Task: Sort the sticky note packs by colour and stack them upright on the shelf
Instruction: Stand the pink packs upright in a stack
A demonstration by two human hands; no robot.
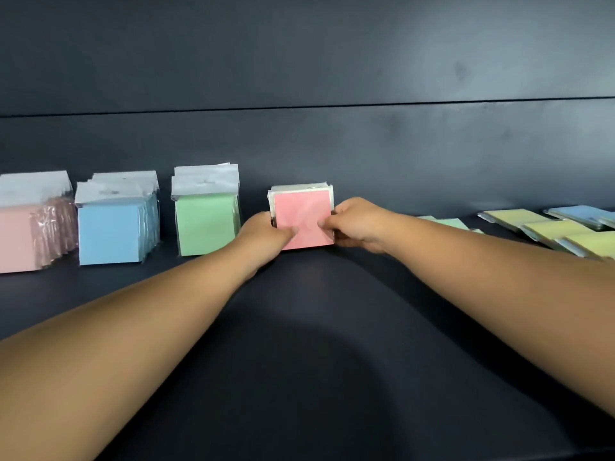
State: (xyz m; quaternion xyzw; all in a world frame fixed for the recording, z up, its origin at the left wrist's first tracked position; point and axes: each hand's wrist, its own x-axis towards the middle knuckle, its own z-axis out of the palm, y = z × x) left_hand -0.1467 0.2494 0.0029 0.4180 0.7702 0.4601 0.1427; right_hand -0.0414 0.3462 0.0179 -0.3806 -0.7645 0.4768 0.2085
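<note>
Your left hand (pixel 266 232) and your right hand (pixel 354 224) grip a stack of coral-pink packs (pixel 304 217) from either side, thumbs pressed on the front face, fingers curled behind where you cannot see them. The stack stands upright on the dark shelf (pixel 316 361), at 12 o'clock from you, near the back panel (pixel 332 144). How many packs it holds is hard to tell; only thin wrapper edges show at the top.

At 9 o'clock of it stand 3 upright groups: green packs (pixel 206 227) nearest, then blue packs (pixel 113 232), then pale pink packs (pixel 30 234), cut off by the left edge. Their clear wrapper tops blur together.

At 3 o'clock, yellow packs (pixel 552 229) lie flat in a loose pile, with flat blue packs (pixel 585 214) behind, both clipped by the right edge. Flat green packs (pixel 446 222) are partly hidden by your right forearm.
</note>
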